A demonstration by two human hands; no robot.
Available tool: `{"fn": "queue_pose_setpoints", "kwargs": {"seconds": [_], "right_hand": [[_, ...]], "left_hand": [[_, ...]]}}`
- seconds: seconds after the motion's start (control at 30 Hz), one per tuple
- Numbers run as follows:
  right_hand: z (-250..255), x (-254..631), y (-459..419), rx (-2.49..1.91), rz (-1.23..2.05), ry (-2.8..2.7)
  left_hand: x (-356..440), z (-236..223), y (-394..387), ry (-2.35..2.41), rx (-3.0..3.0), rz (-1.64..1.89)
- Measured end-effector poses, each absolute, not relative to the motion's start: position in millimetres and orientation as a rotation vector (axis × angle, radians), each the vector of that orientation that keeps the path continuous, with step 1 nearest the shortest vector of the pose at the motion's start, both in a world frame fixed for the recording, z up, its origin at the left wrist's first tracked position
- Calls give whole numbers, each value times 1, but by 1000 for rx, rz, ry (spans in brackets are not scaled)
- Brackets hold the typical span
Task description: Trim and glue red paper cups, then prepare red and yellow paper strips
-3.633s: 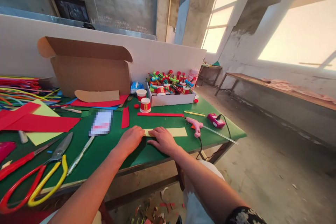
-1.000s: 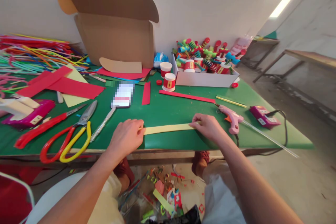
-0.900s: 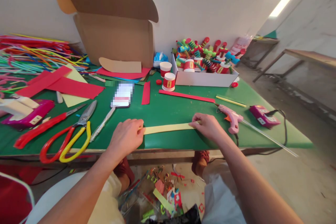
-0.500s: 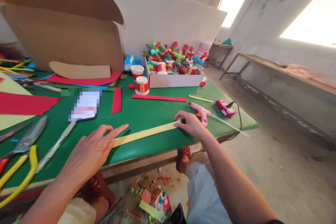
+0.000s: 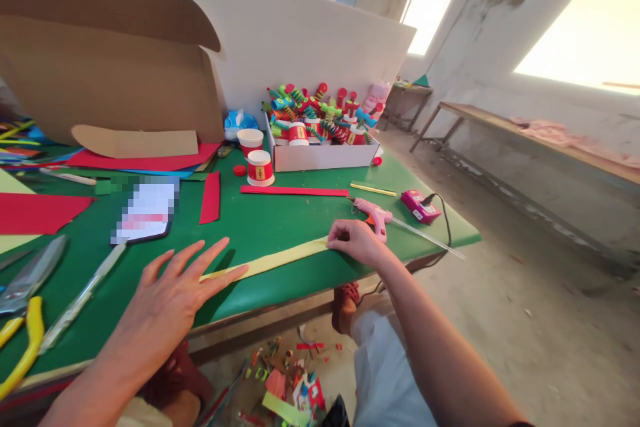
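Note:
A long yellow paper strip [image 5: 280,257] lies near the front edge of the green table [image 5: 280,227]. My left hand [image 5: 175,287] hovers over the strip's left end with fingers spread, the fingertips touching or just above it. My right hand [image 5: 355,241] pinches the strip's right end against the table. A pink glue gun [image 5: 376,215] lies just beyond my right hand.
A phone [image 5: 145,213], a pen [image 5: 80,300] and scissors [image 5: 20,307] lie at the left. Red paper strips [image 5: 295,191], red-banded cups [image 5: 260,168], a white box of craft figures [image 5: 320,153], a pink power unit [image 5: 420,205] and an open cardboard box [image 5: 115,80] stand behind. Paper scraps litter the floor.
My left hand has let go of the strip's left end and opened its fingers. My view has swung to the right. My right hand still holds the right end.

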State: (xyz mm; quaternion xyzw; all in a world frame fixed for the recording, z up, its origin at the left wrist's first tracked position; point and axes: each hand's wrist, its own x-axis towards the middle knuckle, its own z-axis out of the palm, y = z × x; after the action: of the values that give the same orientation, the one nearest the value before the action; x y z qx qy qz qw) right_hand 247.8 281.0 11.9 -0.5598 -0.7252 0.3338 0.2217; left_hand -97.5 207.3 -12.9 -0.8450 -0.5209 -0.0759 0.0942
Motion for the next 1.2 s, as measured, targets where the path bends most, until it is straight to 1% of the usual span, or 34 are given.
{"fn": "queue_pose_setpoints", "kwargs": {"seconds": [0.3, 0.53, 0.77, 0.97, 1.03, 1.1, 1.2], "right_hand": [[14, 242, 281, -1652, 750, -2021], [15, 237, 279, -1697, 640, -2016], [19, 234, 279, -1774, 631, -2030], [17, 236, 279, -1793, 562, -2099], [16, 237, 277, -1813, 475, -2118], [15, 233, 272, -1817, 264, -2073], [8, 210, 251, -1589, -44, -2070]], "left_hand": [[-99, -15, 207, -1541, -2491, -171], [-98, -16, 206, -1563, -2516, -209], [-98, -14, 206, -1537, -2517, -167], [-96, -15, 206, -1566, -2552, -203], [-96, -16, 206, -1565, -2564, -197], [-97, -16, 207, -1556, -2570, -200], [-97, -16, 208, -1542, -2571, -212]]}}
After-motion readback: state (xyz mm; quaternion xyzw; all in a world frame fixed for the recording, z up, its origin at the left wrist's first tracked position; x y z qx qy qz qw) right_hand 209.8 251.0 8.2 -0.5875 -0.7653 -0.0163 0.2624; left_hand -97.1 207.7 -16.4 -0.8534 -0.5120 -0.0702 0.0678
